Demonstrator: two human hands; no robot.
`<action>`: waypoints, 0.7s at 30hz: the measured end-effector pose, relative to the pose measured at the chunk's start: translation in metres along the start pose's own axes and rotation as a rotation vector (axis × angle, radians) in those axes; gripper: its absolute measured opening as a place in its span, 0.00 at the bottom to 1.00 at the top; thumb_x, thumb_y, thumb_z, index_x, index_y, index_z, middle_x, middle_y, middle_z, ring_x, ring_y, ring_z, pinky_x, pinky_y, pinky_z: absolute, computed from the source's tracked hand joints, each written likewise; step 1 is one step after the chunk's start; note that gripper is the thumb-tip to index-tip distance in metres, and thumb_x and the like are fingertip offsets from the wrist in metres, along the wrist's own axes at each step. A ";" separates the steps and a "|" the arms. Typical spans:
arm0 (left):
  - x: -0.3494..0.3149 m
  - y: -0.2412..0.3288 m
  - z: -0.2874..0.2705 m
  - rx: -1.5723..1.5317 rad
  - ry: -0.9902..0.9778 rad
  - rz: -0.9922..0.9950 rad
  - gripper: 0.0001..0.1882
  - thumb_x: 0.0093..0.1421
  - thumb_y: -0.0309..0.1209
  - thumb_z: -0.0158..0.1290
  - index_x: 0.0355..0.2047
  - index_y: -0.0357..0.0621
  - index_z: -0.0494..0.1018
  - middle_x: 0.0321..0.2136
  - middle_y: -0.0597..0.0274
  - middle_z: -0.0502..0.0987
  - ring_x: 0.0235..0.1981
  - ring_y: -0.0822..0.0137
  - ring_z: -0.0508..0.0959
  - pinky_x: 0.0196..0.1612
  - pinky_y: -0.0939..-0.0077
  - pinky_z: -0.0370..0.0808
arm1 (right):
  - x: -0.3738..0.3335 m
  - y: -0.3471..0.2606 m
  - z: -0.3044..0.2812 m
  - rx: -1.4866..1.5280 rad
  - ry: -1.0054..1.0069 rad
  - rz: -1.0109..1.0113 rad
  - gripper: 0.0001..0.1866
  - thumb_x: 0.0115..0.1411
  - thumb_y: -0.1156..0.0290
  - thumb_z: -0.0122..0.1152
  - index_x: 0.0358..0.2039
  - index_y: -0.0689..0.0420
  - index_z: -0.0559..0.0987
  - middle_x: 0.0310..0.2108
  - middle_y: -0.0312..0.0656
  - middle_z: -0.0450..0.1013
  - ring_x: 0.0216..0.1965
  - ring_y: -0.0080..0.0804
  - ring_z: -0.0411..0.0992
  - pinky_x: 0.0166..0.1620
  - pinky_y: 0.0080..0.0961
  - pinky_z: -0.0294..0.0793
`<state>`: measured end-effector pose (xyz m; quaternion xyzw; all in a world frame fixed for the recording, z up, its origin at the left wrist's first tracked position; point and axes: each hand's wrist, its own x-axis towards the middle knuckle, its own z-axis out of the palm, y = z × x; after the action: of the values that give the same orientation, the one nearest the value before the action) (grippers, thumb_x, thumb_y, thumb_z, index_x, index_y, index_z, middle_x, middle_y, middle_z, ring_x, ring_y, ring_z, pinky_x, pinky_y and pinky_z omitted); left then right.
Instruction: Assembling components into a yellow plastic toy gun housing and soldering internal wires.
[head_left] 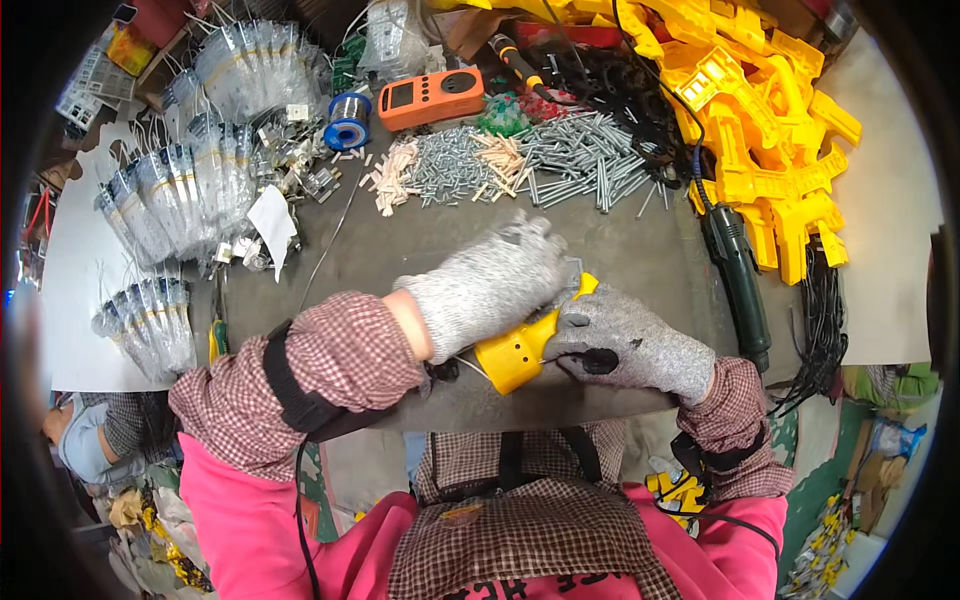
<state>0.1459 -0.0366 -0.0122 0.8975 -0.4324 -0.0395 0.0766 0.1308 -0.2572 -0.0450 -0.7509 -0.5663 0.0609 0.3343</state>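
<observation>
A yellow plastic housing point(510, 360) with a round, cup-like end lies tilted between my gloved hands, just above the near part of the table. My right hand point(625, 340), in a grey glove with a dark patch, is closed around its narrower side. Across the housing's upper side reaches my left hand point(505, 268), also gloved in grey and slightly smeared by motion. Its fingers are curled, and what they hold, if anything, is hidden. Between the hands a small grey piece point(574, 267) sticks up by the housing. A thin pale wire point(474, 368) shows beside the cup end.
Beyond my hands lie heaps of long screws point(590, 150), short screws point(450, 165) and pale pegs point(393, 178). An orange meter point(430, 98) and a solder spool point(348, 122) sit behind. Bagged wired parts point(160, 190) fill the left; yellow housings point(770, 150) and a dark electric screwdriver point(737, 280) occupy the right.
</observation>
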 end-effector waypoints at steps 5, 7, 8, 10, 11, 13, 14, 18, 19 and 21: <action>0.012 -0.006 0.001 -0.220 -0.072 -0.083 0.13 0.59 0.30 0.57 0.44 0.41 0.77 0.43 0.52 0.75 0.49 0.50 0.73 0.53 0.57 0.73 | -0.002 -0.005 0.005 -0.124 0.009 0.115 0.05 0.55 0.64 0.65 0.33 0.44 0.81 0.34 0.37 0.73 0.39 0.40 0.75 0.43 0.39 0.75; 0.004 -0.005 -0.002 -0.614 -0.083 -0.249 0.15 0.59 0.31 0.57 0.46 0.40 0.76 0.42 0.51 0.77 0.47 0.52 0.76 0.51 0.60 0.74 | -0.004 -0.005 0.011 -0.103 0.044 0.141 0.04 0.56 0.65 0.64 0.33 0.44 0.81 0.34 0.37 0.72 0.39 0.41 0.74 0.43 0.38 0.75; 0.000 -0.004 -0.003 -0.811 -0.088 -0.333 0.16 0.60 0.31 0.58 0.47 0.40 0.76 0.42 0.50 0.78 0.46 0.53 0.78 0.51 0.61 0.75 | -0.004 -0.006 0.013 -0.083 0.075 0.166 0.04 0.56 0.65 0.63 0.34 0.44 0.81 0.34 0.37 0.72 0.39 0.41 0.74 0.43 0.38 0.75; -0.008 -0.005 0.012 -0.828 0.101 -0.219 0.16 0.60 0.29 0.56 0.48 0.40 0.74 0.40 0.50 0.80 0.43 0.55 0.80 0.48 0.63 0.76 | -0.002 -0.005 0.010 -0.088 0.063 0.130 0.04 0.57 0.66 0.63 0.34 0.45 0.81 0.34 0.37 0.72 0.39 0.41 0.74 0.43 0.38 0.75; -0.010 -0.005 0.011 -0.780 0.059 -0.254 0.17 0.60 0.29 0.56 0.49 0.40 0.74 0.40 0.50 0.80 0.42 0.54 0.80 0.47 0.62 0.76 | -0.002 -0.004 0.009 -0.093 0.048 0.093 0.04 0.57 0.66 0.63 0.34 0.45 0.81 0.35 0.38 0.73 0.39 0.42 0.74 0.43 0.38 0.75; -0.011 -0.005 0.008 -0.732 0.017 -0.290 0.18 0.59 0.29 0.56 0.50 0.41 0.73 0.39 0.50 0.80 0.41 0.54 0.81 0.46 0.62 0.76 | -0.002 -0.002 0.011 -0.084 0.066 0.094 0.07 0.56 0.68 0.65 0.36 0.46 0.81 0.35 0.36 0.74 0.39 0.41 0.75 0.42 0.37 0.76; -0.009 -0.004 0.006 -0.734 -0.056 -0.290 0.19 0.58 0.30 0.57 0.50 0.42 0.73 0.39 0.50 0.80 0.41 0.53 0.80 0.46 0.61 0.76 | -0.002 -0.001 0.012 -0.078 0.082 0.096 0.10 0.54 0.69 0.68 0.37 0.46 0.80 0.36 0.34 0.74 0.38 0.40 0.76 0.41 0.37 0.76; -0.004 0.011 -0.016 -0.497 -0.259 -0.271 0.22 0.56 0.34 0.58 0.51 0.45 0.72 0.40 0.49 0.78 0.42 0.49 0.79 0.45 0.57 0.76 | -0.003 -0.001 0.015 -0.020 0.102 0.144 0.06 0.57 0.68 0.64 0.36 0.47 0.80 0.37 0.40 0.74 0.40 0.41 0.76 0.43 0.37 0.76; -0.007 0.013 -0.014 -0.493 -0.191 -0.262 0.22 0.56 0.34 0.58 0.51 0.46 0.73 0.41 0.51 0.78 0.44 0.48 0.78 0.47 0.56 0.75 | -0.003 -0.002 0.015 -0.030 0.116 0.152 0.06 0.57 0.68 0.64 0.36 0.48 0.80 0.37 0.40 0.74 0.40 0.42 0.76 0.43 0.37 0.76; -0.012 0.006 -0.016 -0.446 -0.257 -0.170 0.23 0.55 0.34 0.58 0.52 0.48 0.73 0.43 0.53 0.77 0.47 0.49 0.76 0.50 0.55 0.73 | -0.005 -0.005 0.016 -0.041 0.132 0.160 0.05 0.57 0.68 0.64 0.35 0.49 0.80 0.37 0.40 0.74 0.41 0.42 0.76 0.43 0.37 0.76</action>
<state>0.1360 -0.0294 0.0052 0.8792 -0.3421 -0.2538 0.2134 0.1176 -0.2537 -0.0558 -0.8029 -0.4824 0.0262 0.3493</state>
